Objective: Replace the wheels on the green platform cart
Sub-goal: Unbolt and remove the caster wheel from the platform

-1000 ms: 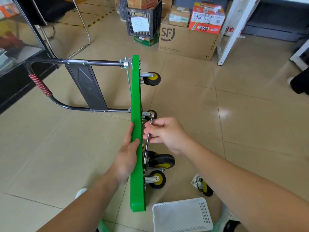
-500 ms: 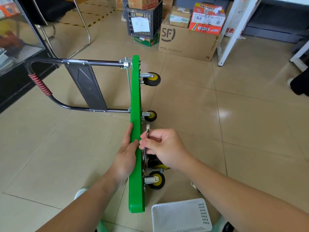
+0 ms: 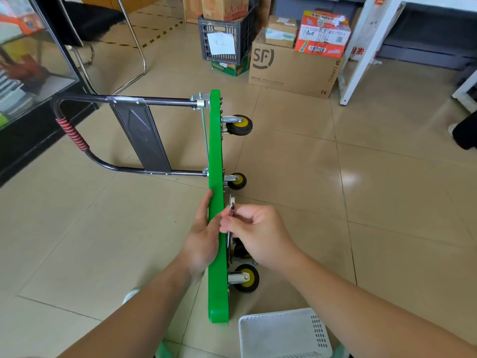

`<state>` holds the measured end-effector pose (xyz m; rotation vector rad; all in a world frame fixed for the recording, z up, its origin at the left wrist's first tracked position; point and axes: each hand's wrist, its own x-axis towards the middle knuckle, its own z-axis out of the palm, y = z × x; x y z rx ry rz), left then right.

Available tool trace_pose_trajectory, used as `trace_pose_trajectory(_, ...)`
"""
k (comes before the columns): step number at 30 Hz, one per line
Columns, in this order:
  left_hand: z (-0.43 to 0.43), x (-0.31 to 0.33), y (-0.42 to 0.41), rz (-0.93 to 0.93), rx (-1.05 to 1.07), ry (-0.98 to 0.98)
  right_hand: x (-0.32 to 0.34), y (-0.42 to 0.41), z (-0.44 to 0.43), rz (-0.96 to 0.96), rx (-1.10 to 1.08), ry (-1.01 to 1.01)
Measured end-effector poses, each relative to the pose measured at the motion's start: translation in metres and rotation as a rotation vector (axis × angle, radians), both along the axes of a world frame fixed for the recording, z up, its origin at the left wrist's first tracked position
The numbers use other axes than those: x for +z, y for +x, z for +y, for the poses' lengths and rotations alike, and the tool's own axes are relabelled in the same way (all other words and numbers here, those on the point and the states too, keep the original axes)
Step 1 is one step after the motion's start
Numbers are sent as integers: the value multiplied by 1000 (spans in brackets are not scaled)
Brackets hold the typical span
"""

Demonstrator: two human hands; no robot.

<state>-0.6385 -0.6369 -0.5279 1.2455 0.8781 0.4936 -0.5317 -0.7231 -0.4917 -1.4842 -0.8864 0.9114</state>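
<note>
The green plastic platform cart (image 3: 215, 151) is stood on its long edge on the glossy beige tiled floor (image 3: 387, 202), its underside turned toward the right hand (image 3: 260, 236). The upper rim is clasped by the left hand (image 3: 204, 241), thumb hooked over the top and palm laid against the deck. A slim silvery metal wrench (image 3: 232, 202) is pinched in the curled fingers of the right hand, its shaft running down under the palm to the mount of a black rubber caster (image 3: 240, 250), mostly hidden there.

Four casters are seen bolted on: that one, a yellow-hubbed caster (image 3: 246, 278) just nearer than the right hand, and two far casters (image 3: 238, 181) beyond the fingertips. The work is judged to be mid-way. Whether this bolt is being loosened or tightened, and which wheels are new, cannot be told.

Open floor is left to the right of the right hand for the wrench's swing. Toward the deck, hardly any gap is left. A white perforated plastic basket (image 3: 284, 332) sits below the right forearm, just beside the near corner of the deck. The folded black tubular handle (image 3: 129, 100) lies beyond the left hand, and cardboard boxes (image 3: 291, 71) stand well apart
</note>
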Motion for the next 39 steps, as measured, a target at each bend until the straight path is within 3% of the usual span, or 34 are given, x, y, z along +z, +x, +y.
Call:
trace_pose_trajectory(9,1,-7,3,15,53,-17,0,-18,-24,-46,79,20)
trace_pose_trajectory(16,3,-12,0,45,27,-10,-63,-51,-86,-277,37,270)
trace_pose_trajectory(21,4,-11,-2,44,-20,-31,-60,-51,-88,-295,-13,344)
trace_pose_trajectory(26,7,-13,-4,36,-35,-48,-28,-36,-77,-73,-91,263)
trace_pose_trajectory(31,10,-16,-8,30,-85,-75,9,-5,-35,-15,-113,147)
trace_pose_trajectory(39,15,-22,-8,1,-88,-96,16,27,14,62,13,-50)
